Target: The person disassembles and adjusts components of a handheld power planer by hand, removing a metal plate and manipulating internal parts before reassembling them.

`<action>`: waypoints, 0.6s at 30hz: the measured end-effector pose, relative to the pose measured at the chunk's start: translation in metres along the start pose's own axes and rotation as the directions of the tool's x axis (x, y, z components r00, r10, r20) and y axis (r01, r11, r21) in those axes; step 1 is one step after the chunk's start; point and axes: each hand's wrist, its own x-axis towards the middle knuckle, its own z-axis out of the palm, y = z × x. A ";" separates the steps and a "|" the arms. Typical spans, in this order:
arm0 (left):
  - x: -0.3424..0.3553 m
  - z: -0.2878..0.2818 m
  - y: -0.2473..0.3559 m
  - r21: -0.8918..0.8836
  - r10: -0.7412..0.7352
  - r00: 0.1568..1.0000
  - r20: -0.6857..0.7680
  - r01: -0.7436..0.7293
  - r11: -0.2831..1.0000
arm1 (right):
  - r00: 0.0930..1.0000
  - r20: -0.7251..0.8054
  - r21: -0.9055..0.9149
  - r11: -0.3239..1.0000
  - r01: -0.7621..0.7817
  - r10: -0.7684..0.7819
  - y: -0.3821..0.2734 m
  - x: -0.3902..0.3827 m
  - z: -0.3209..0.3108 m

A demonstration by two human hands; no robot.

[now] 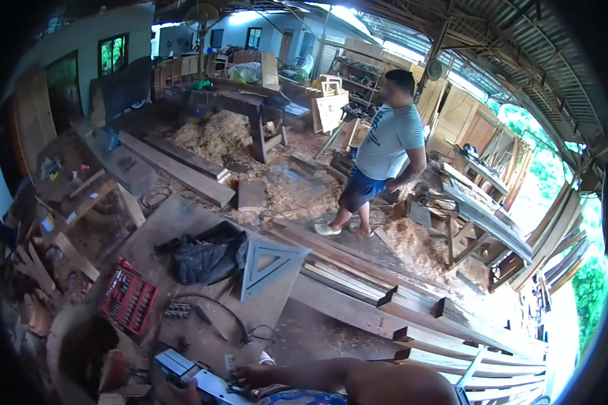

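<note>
At the lower edge lies an electric planer [213, 386], its flat silver sole facing up with a dark gap across it. My left hand [190, 393] is closed round its near side, mostly cut off by the frame edge. My right hand [253, 376] reaches in from the right, its fingers bent together over the planer's right side. A small pale flat piece [230, 364] stands by those fingertips; whether they pinch it is unclear. Beyond, on the brown board [277, 297], lie a red socket set case [130, 297], a black cable [226, 307] and a small row of dark metal pieces [178, 310].
A grey triangular square [267, 266] and a crumpled black bag [206, 253] lie at the board's far side. Long planks [358, 307] stretch to the right. A person [388, 145] stands beyond them among wood shavings [304, 196]. A workbench [240, 101] stands farther back.
</note>
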 end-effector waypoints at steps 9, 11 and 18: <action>-0.015 -0.043 0.052 0.002 -0.062 0.990 -0.130 0.063 0.998 | 0.999 -0.033 0.024 1.000 -0.007 0.008 -0.005 0.002 0.028; -0.012 -0.050 0.040 -0.106 -0.086 0.990 -0.112 0.075 0.992 | 1.000 0.013 -0.019 1.000 -0.016 0.016 -0.020 -0.007 0.056; 0.006 -0.035 -0.006 -0.523 -0.081 0.992 0.094 0.119 0.844 | 0.997 -0.068 -0.232 0.973 0.009 -0.025 -0.035 -0.040 0.090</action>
